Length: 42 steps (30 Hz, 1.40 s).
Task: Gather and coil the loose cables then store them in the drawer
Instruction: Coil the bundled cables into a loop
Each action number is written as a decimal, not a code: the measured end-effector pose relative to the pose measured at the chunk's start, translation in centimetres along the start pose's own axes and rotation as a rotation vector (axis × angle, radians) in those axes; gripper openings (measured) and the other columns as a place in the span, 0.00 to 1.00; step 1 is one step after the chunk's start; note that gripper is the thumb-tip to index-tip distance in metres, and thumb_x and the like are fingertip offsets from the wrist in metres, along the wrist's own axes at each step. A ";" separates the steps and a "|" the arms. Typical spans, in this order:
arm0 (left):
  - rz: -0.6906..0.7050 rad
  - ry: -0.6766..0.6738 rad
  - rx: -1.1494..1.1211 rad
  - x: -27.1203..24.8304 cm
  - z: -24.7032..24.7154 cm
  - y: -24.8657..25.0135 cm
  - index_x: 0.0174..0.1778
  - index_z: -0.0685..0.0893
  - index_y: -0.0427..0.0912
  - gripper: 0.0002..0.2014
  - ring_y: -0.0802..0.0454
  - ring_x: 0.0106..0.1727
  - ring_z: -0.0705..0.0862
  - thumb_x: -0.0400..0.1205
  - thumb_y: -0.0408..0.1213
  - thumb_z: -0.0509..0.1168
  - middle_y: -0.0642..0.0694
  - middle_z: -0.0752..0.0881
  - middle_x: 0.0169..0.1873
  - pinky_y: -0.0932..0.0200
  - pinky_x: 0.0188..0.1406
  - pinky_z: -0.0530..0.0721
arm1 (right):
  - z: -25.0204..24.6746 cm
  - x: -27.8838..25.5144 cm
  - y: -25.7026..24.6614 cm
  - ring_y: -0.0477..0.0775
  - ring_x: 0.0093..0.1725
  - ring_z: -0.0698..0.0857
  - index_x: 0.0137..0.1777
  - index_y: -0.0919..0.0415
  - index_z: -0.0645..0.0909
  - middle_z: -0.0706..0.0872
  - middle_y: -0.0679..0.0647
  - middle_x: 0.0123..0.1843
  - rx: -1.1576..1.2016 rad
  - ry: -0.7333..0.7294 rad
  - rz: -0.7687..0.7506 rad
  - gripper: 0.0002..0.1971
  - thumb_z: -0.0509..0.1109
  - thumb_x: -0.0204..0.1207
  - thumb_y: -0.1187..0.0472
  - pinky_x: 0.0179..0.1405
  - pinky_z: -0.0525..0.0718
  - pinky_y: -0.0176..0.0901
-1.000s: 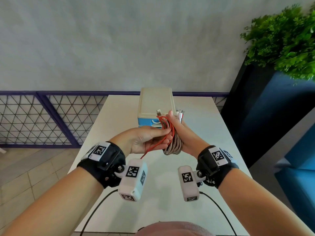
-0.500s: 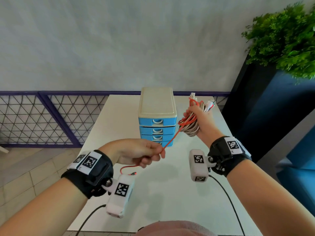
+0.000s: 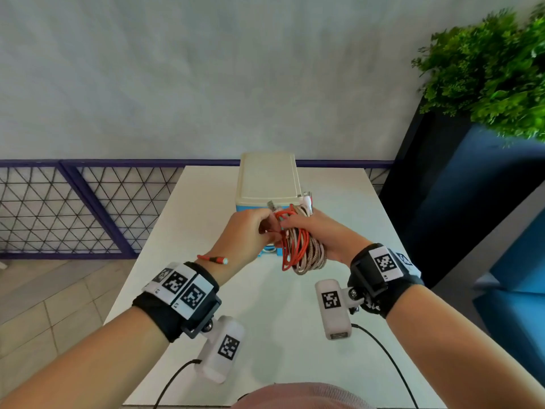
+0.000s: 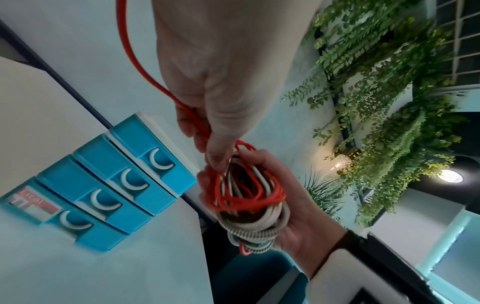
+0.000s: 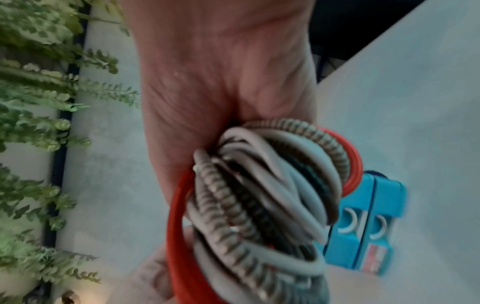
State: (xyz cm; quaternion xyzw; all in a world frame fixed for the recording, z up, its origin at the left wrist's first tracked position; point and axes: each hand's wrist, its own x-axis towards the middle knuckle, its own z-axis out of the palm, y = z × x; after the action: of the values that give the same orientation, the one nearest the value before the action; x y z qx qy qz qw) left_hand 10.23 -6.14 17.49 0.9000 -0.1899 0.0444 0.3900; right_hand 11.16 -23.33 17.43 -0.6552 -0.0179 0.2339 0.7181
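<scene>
Cables (image 3: pixel 303 246) coiled in your right hand's (image 3: pixel 327 236) closed grip; your left hand (image 3: pixel 244 234) pinches the red cable (image 3: pixel 290 240), drawer unit (image 3: pixel 267 181) at twelve o'clock.

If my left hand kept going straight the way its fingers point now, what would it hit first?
Almost certainly the coiled bundle of red, white and braided cables gripped in your right hand; your left hand, pinching the red strand, already touches it. The blue plastic drawer unit lies beyond.

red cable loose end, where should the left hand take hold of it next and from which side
Probably just behind the plug of the red cable, which sticks out past the left hand near the wrist. That tail is short, free and points left, so a pinch grip from the left side suits it. The rest is already looped into the cable bundle held by the right hand.
</scene>
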 end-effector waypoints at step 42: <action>-0.549 -0.530 -0.555 -1.6 -1.0 -1.3 0.40 0.83 0.44 0.08 0.59 0.25 0.72 0.84 0.35 0.62 0.51 0.80 0.31 0.65 0.29 0.73 | -3.0 0.2 -0.6 0.54 0.36 0.87 0.50 0.66 0.77 0.84 0.59 0.37 0.260 0.335 -0.142 0.05 0.69 0.78 0.66 0.47 0.87 0.53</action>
State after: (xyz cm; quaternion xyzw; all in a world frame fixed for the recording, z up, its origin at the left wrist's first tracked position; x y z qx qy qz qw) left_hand 9.34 -4.08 16.94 0.7588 -0.0427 -0.3441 0.5513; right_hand 12.54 -26.01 17.50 -0.5838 0.0860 0.0712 0.8042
